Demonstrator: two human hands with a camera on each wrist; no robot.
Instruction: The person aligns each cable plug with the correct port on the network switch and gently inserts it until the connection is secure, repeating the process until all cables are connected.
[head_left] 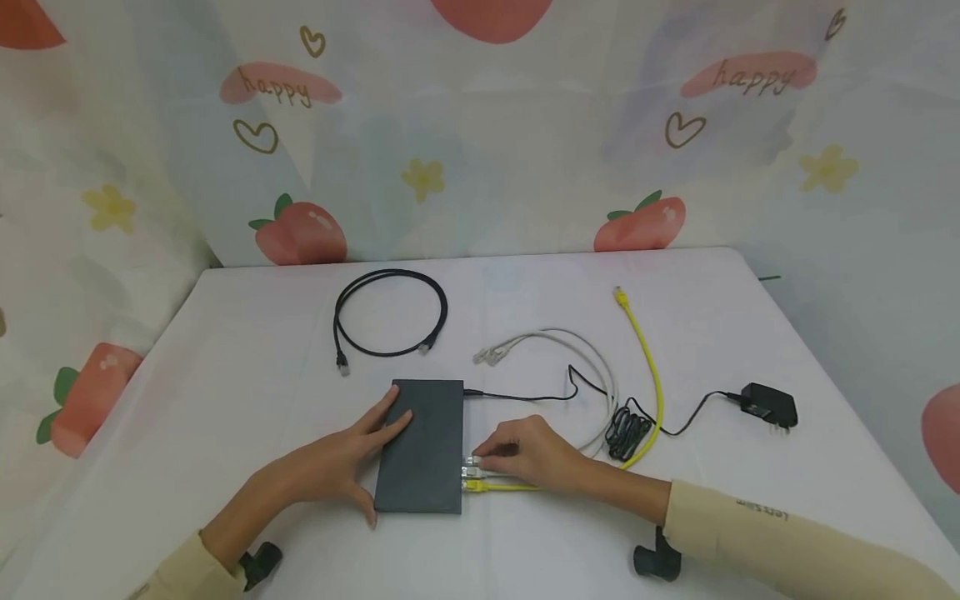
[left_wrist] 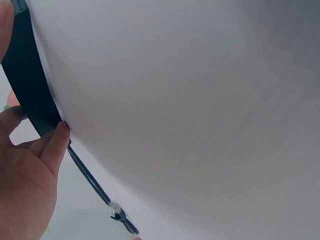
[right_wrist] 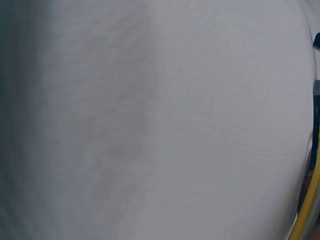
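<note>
A flat dark-grey network box (head_left: 422, 446) lies on the white table, with cables along its right side. My left hand (head_left: 330, 467) is spread along its left side, fingers straight. Two fingertips touch its far-left corner and top, and the thumb rests by the near-left corner. In the left wrist view, fingers (left_wrist: 56, 145) press the box's edge (left_wrist: 32, 85). My right hand (head_left: 536, 454) pinches the clear plug (head_left: 472, 460) of a grey network cable at the box's right side. Just nearer, another grey cable's plug (head_left: 470, 472) and a yellow plug (head_left: 474, 485) sit at the box.
A coiled black network cable (head_left: 442, 312) lies behind the box. Right of it are loose grey cable ends (head_left: 491, 357), a yellow cable (head_left: 651, 358), a bundled black power cord (head_left: 628, 433) and a power adapter (head_left: 768, 406). Patterned cloth (head_left: 487, 125) hangs behind the table.
</note>
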